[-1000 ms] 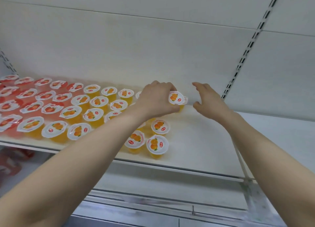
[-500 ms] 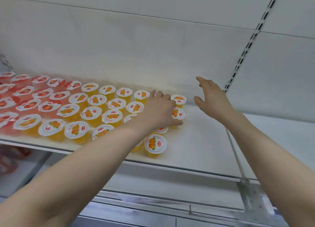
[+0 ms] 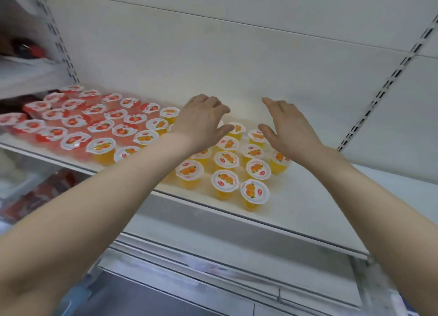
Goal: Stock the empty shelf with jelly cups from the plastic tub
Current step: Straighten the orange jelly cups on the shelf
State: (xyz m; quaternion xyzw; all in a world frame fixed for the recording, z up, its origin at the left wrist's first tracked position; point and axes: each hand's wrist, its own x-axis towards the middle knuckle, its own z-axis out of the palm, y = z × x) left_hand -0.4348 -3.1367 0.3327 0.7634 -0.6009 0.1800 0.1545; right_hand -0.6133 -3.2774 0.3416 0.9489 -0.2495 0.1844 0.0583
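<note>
Reaching over the far rows of orange cups with the left hand, with fingers loosely bent and spread, gripping nothing that shows. Flanking the same cluster on its right with the right hand, held flat, straight-fingered, likewise empty. Cannot tell about contact with the lids below. Orange cups upright mid-shelf, just right of the red cups, with bare shelf farther right. No tub in view.

Seems to be squaring up the rows, or about to pull back for more stock.

Risks from here, by judgement only.
- Clipping a lid with a wrist or forearm on the way back, given arms low across the near rows. Enough to tip a light cup or nudge it toward the front lip.
- Mind the nearest cup above all, set close to that lip and likely first over.
- Squeezing the cluster too hard from both sides, riding one wide rim up onto the next and toppling it.
- Sweeping left and shoving orange in among red, spoiling the sorting.
- Bearing down on the thin film lids, denting or splitting a seal.

Safer to lift clear before drawing back, and to steady by the sides of the cups, not by the tops.
</note>
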